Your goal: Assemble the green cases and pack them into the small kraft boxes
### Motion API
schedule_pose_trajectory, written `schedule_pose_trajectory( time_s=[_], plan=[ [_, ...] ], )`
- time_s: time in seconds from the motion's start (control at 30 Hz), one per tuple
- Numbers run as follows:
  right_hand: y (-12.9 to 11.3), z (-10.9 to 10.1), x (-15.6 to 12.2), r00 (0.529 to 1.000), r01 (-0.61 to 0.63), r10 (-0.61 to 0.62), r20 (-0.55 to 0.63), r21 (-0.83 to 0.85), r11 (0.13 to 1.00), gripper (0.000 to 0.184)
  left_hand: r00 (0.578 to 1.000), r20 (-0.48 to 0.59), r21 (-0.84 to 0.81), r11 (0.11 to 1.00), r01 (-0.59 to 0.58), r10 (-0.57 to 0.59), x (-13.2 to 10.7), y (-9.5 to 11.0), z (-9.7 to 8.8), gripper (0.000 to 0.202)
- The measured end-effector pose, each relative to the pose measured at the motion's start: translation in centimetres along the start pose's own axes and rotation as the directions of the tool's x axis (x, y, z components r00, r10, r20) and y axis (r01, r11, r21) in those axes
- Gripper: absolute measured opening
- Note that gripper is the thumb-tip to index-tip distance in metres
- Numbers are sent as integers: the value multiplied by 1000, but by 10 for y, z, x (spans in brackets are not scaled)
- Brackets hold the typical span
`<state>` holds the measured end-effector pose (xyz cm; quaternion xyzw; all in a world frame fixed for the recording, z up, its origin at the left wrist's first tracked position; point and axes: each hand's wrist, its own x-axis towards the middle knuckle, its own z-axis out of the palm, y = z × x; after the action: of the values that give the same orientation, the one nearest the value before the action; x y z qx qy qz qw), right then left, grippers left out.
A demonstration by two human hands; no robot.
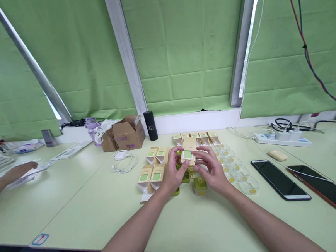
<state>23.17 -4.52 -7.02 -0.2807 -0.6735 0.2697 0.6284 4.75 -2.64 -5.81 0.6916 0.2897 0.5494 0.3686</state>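
Both my hands hold a small tan carton with a green label just above the table, its top flap standing open. My left hand grips its left side with closed fingers. My right hand pinches its right side. Under and between my hands lie small green-filled clear cases. More tan cartons lie in rows to the left, and another row of cartons lies behind. Several clear plastic cases sit to the right.
Two phones lie at the right, with a power strip and cables behind. A brown cardboard box, a black cylinder and a white cable stand at the back left. Another person's hand rests at the far left.
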Motion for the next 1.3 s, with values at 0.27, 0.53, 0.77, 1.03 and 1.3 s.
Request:
schedule_pose_trajectory(
  time_s=[0.27,0.53,0.77,1.03,1.3],
  plan=[
    [1,2,0,1000,-10,10,-30,-4,1000,36,1000,-11,65,998,-14,15,0,0,0,47],
    [2,0,2,999,-4,4,-34,-6,1000,35,998,32,26,998,-58,57,0,-1,-3,57],
    [3,1,2,999,-10,10,-42,-7,1000,33,999,15,49,998,-38,38,0,-1,-1,52],
    [5,0,1,999,-14,13,-47,-5,1000,31,999,1,75,997,-37,37,-1,0,1,47],
    [5,1,2,998,-13,12,-61,-15,1000,28,999,-17,70,997,-37,38,0,3,3,43]
  ],
)
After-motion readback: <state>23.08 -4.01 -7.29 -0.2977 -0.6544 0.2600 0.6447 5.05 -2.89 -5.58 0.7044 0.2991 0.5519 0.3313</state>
